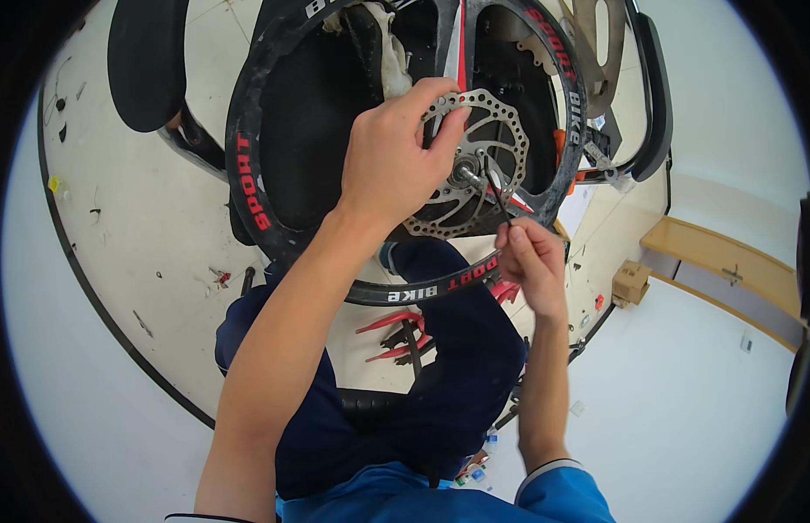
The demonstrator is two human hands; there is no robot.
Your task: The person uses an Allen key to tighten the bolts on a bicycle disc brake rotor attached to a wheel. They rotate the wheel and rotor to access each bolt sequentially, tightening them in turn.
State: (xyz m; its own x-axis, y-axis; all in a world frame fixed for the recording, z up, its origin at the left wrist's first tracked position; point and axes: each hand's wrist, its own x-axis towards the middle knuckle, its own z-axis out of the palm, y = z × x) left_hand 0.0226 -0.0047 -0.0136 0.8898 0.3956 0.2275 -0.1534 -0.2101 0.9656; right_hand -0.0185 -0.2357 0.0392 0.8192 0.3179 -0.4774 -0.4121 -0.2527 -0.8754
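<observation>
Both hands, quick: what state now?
Left hand: closed on a round, silver, perforated metal brake disc.
Right hand: closed, pinching a thin, black, rod-shaped tool.

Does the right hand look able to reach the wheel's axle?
Probably yes: the left hand holds the disc higher up, leaving the axle open at lower right, though the right hand holds a thin black tool.

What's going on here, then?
A person in blue is working with both hands on a wheel with a metal disc at its middle. The left hand is at the disc's upper edge. The right hand pinches a thin black tool that reaches over the disc toward the hub; whether its tip is seated in anything is too small to tell.
</observation>
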